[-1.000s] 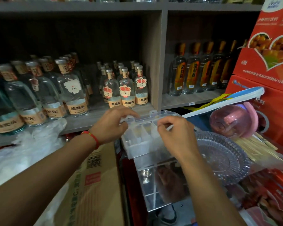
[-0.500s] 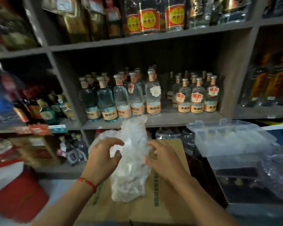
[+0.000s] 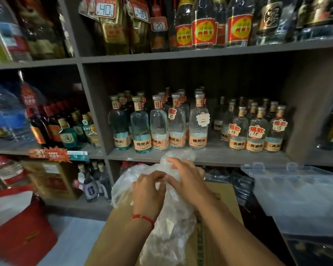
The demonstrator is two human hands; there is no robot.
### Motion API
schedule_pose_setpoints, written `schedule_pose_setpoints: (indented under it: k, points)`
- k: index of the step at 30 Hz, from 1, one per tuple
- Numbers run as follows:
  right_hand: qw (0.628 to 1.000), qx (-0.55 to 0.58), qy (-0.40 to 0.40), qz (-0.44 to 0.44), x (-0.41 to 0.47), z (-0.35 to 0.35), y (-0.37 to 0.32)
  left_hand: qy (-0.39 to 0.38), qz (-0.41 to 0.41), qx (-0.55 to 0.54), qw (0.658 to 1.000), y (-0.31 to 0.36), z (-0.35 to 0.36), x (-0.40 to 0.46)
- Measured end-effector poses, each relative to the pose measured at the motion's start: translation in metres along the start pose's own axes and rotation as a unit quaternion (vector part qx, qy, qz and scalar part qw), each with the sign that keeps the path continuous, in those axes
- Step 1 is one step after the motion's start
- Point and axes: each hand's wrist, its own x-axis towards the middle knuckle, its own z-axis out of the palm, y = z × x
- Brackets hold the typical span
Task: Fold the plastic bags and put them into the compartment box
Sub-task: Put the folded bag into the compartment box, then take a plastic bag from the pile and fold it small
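I am watching both hands working at a bundle of plastic bags (image 3: 167, 223) that is lying on top of a cardboard carton (image 3: 215, 233), in front of a shelf (image 3: 210, 157) of clear bottles (image 3: 159, 125). The left hand (image 3: 147, 192) is curling its fingers into the film near the top of the bundle and seems to be pinching a fold there. The right hand (image 3: 185, 179) is lying over the upper end, its fingertips pressing into the plastic (whether it is actually gripping a layer, I cannot tell).

The compartment box (image 3: 296, 191) is sitting to the right, near the carton but apart from the bundle; it is clear, hard plastic, and its lid looks to be lying shut, though the blur is making that uncertain.

Handling judgement: the bags are looking thin, crinkled, translucent and very light, so they are likely going to slip, cling together and spring open after a fold. I am expecting the best hold to be at an edge or corner of one layer, not the bulk. The carton is offering a flat, stiff surface for pressing creases.
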Motion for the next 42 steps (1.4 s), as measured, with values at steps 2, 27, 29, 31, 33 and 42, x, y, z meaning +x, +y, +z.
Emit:
schedule_pose_setpoints:
  k: [2,27,29,31,33,42]
  points:
    - [0.996,0.076,0.045,0.021,0.003,-0.004,0.000,0.037,-0.011,-0.083,0.996,-0.001,0.002,-0.002]
    - [0.975,0.164,0.134,0.069,-0.111,-0.148,0.014,-0.081,0.232,-0.152,0.957,0.079,-0.014,-0.067]
    - [0.977,0.158,0.128,0.068,-0.112,-0.145,0.015,-0.157,0.227,-0.113,0.954,0.085,0.000,-0.067]
    - [0.974,0.167,0.125,0.086,-0.113,-0.143,0.016,-0.194,0.176,-0.140,0.955,0.091,0.014,-0.071]
    - [0.968,0.190,0.117,0.112,-0.115,-0.145,0.018,-0.188,0.103,-0.222,0.951,0.093,0.022,-0.070]
    - [0.981,0.189,-0.025,0.022,-0.149,-0.159,0.046,-0.189,-0.128,-0.464,0.856,0.091,0.029,-0.062]
